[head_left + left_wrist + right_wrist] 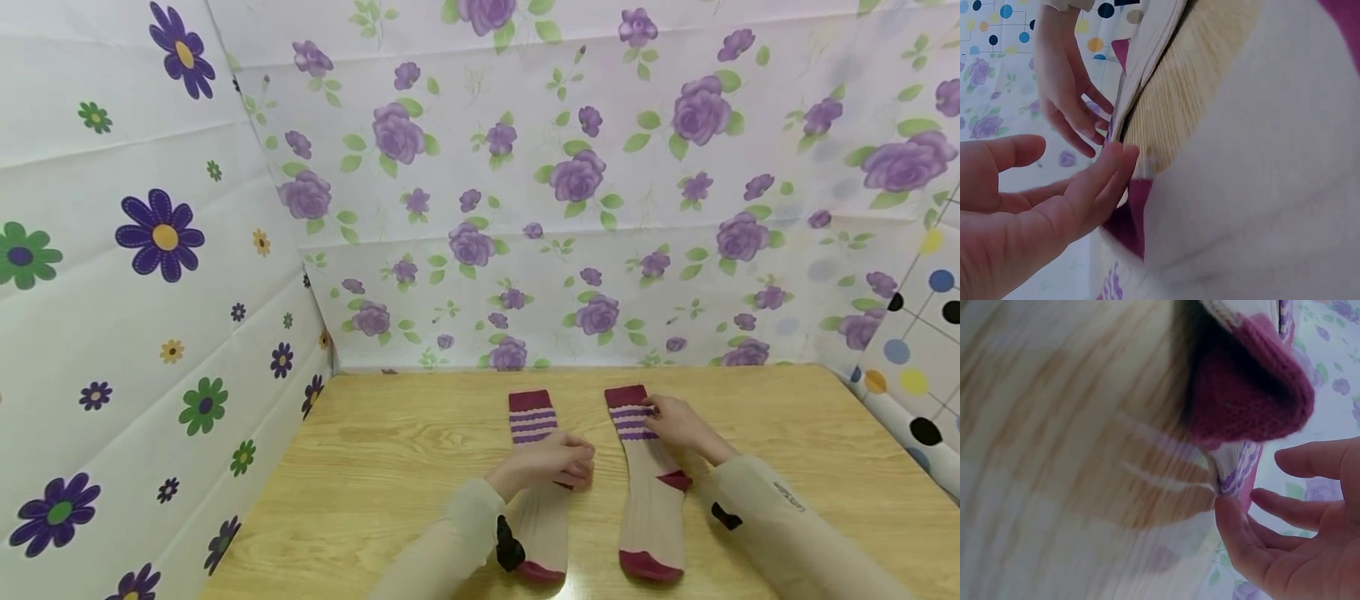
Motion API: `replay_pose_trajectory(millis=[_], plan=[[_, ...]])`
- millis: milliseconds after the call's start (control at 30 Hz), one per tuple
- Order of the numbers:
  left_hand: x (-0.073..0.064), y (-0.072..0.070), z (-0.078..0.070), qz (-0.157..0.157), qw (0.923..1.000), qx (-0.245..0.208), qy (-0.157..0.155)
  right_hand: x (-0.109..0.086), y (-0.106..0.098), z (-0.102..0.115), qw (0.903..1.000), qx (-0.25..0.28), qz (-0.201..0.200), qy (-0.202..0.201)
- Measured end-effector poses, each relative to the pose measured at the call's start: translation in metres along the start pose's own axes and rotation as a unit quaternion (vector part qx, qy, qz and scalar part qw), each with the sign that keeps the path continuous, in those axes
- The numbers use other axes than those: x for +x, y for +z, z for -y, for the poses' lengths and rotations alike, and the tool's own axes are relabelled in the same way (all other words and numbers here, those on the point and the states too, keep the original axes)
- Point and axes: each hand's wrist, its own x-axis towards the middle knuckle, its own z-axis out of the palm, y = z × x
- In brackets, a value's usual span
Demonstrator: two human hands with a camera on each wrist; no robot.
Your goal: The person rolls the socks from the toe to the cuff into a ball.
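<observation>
a cream knit sock with maroon toe and purple stripes [545, 527] lies on the pale wood-grain tabletop [405, 467], a matching cream sock [651, 504] to its right. the left hand [551, 461], fingers loose, gripping nothing i can see, is over the first sock's heel; the right hand [681, 425], thumb apart, touches the matching cream sock's striped edge without pinching.

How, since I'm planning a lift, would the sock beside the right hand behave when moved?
The sock would probably flop: its maroon heel bends into a soft-looking fold. It is likely light, being knit and lying nearly flat. Pushed along the table, it would probably bunch rather than roll, given that flat shape.
</observation>
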Motion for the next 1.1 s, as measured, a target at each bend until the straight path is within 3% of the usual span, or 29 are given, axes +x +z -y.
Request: replay_pose_trajectory(millis=[167, 500, 567, 800, 900, 1000, 1100], plan=[[0.008, 0.010, -0.002, -0.033, 0.9986, -0.037, -0.017, 0.002, -0.001, -0.001, 0.9999, -0.011, -0.007, -0.002], [0.020, 0.030, -0.007, -0.027, 0.9843, -0.169, -0.043, 0.005, -0.001, 0.003, 0.9969, 0.024, 0.006, 0.074], [0.023, 0.032, -0.007, -0.030, 0.9800, -0.190, -0.049, 0.006, 0.000, 0.003, 0.9962, 0.027, 0.001, 0.083], [0.033, 0.043, -0.003, -0.028, 0.9531, -0.283, -0.104, 0.006, 0.001, 0.001, 0.9946, 0.024, 0.003, 0.101], [0.035, 0.049, -0.002, -0.034, 0.9602, -0.259, -0.099, 0.007, 0.002, 0.001, 0.9947, 0.023, 0.011, 0.099], [0.036, 0.055, -0.003, -0.041, 0.9748, -0.200, -0.090, 0.005, 0.003, 0.002, 0.9946, 0.026, 0.017, 0.099], [0.035, 0.063, -0.005, -0.051, 0.9863, -0.133, -0.082, 0.003, 0.002, 0.004, 0.9919, 0.067, 0.021, 0.106]])
